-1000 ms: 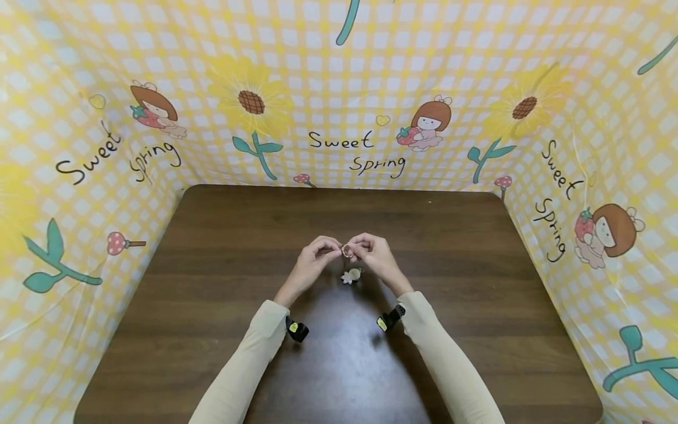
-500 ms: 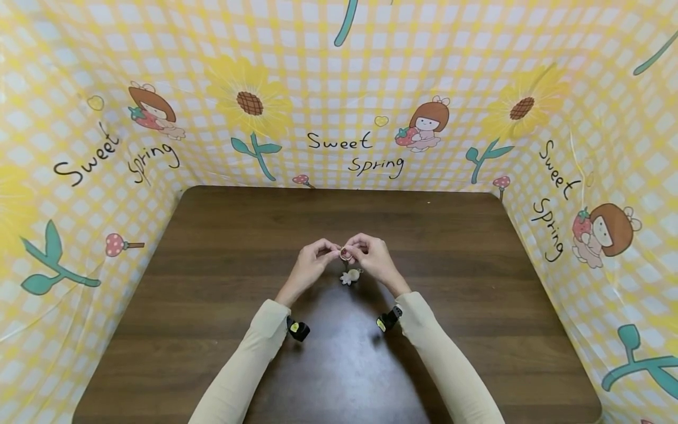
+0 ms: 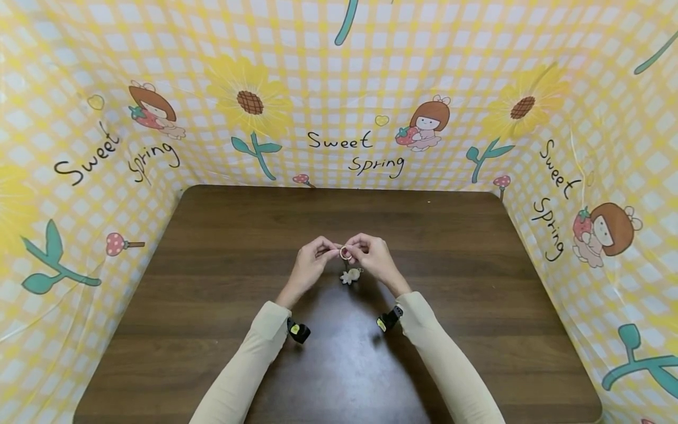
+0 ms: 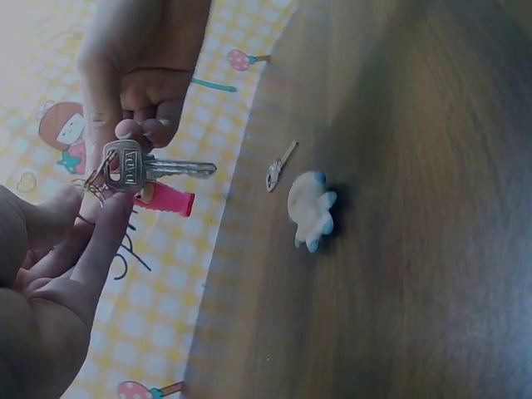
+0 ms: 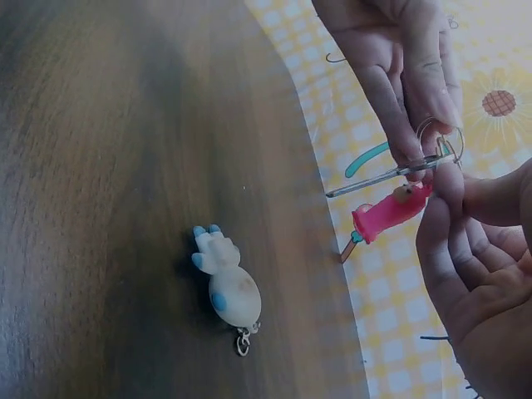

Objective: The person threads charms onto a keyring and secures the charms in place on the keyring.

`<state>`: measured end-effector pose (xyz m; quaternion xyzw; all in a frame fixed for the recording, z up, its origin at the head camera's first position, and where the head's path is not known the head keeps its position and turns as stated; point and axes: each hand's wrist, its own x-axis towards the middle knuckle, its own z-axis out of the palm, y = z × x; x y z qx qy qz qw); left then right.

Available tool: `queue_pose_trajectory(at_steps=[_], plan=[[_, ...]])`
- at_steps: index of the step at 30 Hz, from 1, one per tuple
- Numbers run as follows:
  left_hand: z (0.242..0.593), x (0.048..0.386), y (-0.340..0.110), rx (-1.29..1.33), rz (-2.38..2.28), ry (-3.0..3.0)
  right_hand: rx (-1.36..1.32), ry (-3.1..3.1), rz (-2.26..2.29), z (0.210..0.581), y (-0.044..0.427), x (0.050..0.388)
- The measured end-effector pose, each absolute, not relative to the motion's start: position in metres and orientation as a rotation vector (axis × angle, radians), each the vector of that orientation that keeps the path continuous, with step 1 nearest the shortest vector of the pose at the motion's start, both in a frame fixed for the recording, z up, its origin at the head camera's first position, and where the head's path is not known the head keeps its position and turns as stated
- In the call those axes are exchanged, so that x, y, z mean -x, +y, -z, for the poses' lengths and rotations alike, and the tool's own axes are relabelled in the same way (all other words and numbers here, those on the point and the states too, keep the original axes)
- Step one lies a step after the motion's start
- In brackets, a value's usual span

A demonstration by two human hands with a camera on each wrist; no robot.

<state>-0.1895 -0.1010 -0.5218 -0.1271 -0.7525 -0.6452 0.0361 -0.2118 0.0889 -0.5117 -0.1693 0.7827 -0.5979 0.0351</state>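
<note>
My left hand (image 3: pixel 309 264) and right hand (image 3: pixel 375 258) meet above the table, their fingertips pinching a thin metal key ring (image 5: pixel 455 141) from both sides. A silver key (image 4: pixel 129 170) hangs from this ring, its blade sticking out between the hands. Beside it dangles a pink figure charm (image 5: pixel 391 208), partly covered by fingers. On the table below rests a white figurine charm with blue feet (image 5: pixel 233 287); a small metal loop (image 5: pixel 242 342) is fixed to one end. Near it, in the left wrist view, a small key (image 4: pixel 281 168) appears to lie on the wood.
The dark wooden table (image 3: pixel 222 235) stretches around the hands on every side. A yellow checked cloth (image 3: pixel 339 88) with printed flowers and figures stands along its back and both sides. Each wrist carries a black camera mount (image 3: pixel 299 331).
The ring between the fingertips has turned slightly, and the red of the pink charm seen half a second ago shows less in the head view. Both hands stay nearly in place.
</note>
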Motion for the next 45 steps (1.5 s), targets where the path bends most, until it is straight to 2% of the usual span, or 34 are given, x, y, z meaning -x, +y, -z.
queue_pose_trajectory(at_steps=[16,28,45], plan=[[0.5217,0.1896,-0.0984,0.341,2.071,-2.289,0.610,2.490,1.805,0.5081,0.0884,0.2118],[0.5216,0.1943,-0.1045,0.535,2.104,-2.369,0.574,2.376,1.873,0.5061,0.0902,0.2128],[0.5253,0.1927,-0.1052,0.446,2.121,-2.258,0.562,2.270,1.903,0.5093,0.0922,0.2141]])
